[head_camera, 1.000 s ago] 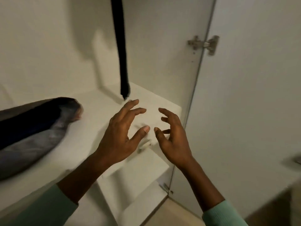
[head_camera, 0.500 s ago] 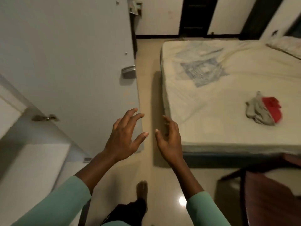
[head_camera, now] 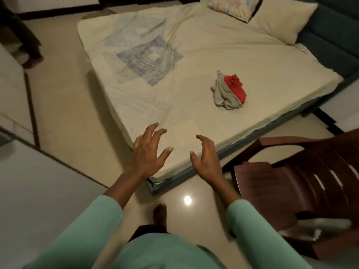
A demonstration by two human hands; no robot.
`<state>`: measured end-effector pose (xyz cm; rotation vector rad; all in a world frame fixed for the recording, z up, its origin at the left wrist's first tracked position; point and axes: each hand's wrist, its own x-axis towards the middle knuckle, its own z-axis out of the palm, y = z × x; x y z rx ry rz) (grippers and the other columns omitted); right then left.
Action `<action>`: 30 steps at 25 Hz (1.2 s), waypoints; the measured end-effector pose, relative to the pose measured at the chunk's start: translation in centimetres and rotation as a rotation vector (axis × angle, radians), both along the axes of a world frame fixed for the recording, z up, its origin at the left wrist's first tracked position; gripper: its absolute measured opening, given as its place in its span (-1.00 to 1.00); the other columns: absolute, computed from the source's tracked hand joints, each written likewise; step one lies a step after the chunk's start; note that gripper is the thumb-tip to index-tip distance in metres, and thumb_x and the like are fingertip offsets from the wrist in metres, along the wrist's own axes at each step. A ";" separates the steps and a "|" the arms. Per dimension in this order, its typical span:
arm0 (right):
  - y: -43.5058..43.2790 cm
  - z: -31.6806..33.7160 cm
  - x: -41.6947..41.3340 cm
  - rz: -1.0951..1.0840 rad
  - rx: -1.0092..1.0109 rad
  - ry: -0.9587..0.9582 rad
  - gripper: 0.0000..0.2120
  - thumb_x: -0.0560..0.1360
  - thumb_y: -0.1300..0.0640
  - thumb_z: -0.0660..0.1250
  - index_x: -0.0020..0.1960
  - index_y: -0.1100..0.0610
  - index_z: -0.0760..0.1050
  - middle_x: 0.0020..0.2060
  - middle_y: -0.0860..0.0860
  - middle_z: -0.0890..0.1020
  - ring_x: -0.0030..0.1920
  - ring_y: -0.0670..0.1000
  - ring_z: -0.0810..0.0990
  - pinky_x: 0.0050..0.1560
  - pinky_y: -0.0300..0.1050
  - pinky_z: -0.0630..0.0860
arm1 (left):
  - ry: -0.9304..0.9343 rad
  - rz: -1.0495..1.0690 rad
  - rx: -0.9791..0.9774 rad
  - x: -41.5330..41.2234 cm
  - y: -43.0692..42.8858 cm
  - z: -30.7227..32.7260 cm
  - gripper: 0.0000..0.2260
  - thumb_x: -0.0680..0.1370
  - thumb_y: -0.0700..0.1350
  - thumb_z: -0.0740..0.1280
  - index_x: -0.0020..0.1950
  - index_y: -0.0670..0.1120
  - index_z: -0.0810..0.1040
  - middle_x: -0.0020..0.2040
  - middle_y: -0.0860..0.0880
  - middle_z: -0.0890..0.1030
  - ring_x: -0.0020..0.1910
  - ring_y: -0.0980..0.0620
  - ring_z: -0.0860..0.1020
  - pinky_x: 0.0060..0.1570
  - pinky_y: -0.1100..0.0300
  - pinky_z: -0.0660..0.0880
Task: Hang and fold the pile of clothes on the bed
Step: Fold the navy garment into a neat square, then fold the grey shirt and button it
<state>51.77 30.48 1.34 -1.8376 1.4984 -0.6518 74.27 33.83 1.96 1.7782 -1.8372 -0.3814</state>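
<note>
1. A person in pale green sleeves stands barefoot at the near corner of a low bed (head_camera: 136, 98), both arms held out over the mattress edge.
2. The left hand (head_camera: 147, 152) is spread, fingers straight and fanned apart, gripping nothing. The right hand (head_camera: 206, 158) is turned edge-on beside it, fingers loosely bent and thumb out, also empty. Neither appears to touch the sheet.
3. The pile of clothes (head_camera: 229, 92) lies toward the far side of the cream sheet, well apart from both hands. It shows a crumpled grey garment (head_camera: 221, 94) bunched against a red garment (head_camera: 236, 88). From here the heap is too rumpled to say whether it holds more than those two pieces.
4. Two pillows (head_camera: 281, 18) lean at the head of the bed. A dark wooden chair (head_camera: 291, 181) stands just beside the bed's near edge, on the person's right. A ceiling light glints off the tiled floor (head_camera: 64, 113) near the bare foot (head_camera: 160, 214).
5. The step in hand looks to be the approach: empty-handed and facing the bed, the person seems about to collect a piece for folding or hanging.
6. The next move, by my reading, calls for stepping or leaning in past the chair and reaching across the mattress. One garment should be picked off alone, likely the grey one, since it lies nearer. A pinch at an edge or seam would let it be shaken flat without the red one tangled in it.
</note>
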 end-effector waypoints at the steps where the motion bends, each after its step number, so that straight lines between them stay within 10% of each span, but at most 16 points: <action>1: -1.5 -0.3 -0.7 -0.028 0.004 0.033 -0.40 0.62 0.07 0.36 0.59 0.01 0.23 0.52 0.02 0.29 0.47 0.05 0.38 0.40 0.05 0.45 | 0.000 -0.042 0.018 -0.2 -2.3 -0.7 -0.48 0.62 0.20 0.30 0.53 0.03 0.37 0.63 -0.01 0.23 0.62 -0.04 0.23 0.48 -0.25 0.23; 14: -17.9 -5.1 -9.1 -0.272 0.235 0.122 -0.39 0.62 0.01 0.35 0.60 -0.02 0.20 0.53 0.01 0.25 0.48 0.05 0.36 0.40 -0.06 0.37 | -0.090 -0.407 0.257 -7.0 -25.8 -7.1 -0.40 0.65 0.15 0.32 0.63 0.01 0.23 0.70 -0.07 0.09 0.68 -0.09 0.10 0.51 -0.25 0.29; 23: -41.7 -10.9 -13.8 -0.377 0.470 -0.096 -0.56 0.62 0.02 0.36 0.47 0.00 0.41 0.40 -0.01 0.47 0.38 0.03 0.50 0.34 0.00 0.50 | 0.000 -0.317 0.521 -16.1 -45.5 -11.3 -0.39 0.65 0.10 0.35 0.64 0.01 0.22 0.64 -0.02 0.24 0.61 0.00 0.25 0.47 0.06 0.32; 30: -58.0 -21.3 -15.4 -0.533 0.265 0.121 -0.52 0.53 0.14 0.36 0.42 0.07 0.33 0.30 0.07 0.48 0.29 0.14 0.48 0.17 0.10 0.55 | 0.138 -0.178 0.683 -23.7 -57.3 -20.8 -0.31 0.65 0.11 0.35 0.68 -0.04 0.12 0.66 0.00 0.23 0.59 0.00 0.30 0.45 0.16 0.28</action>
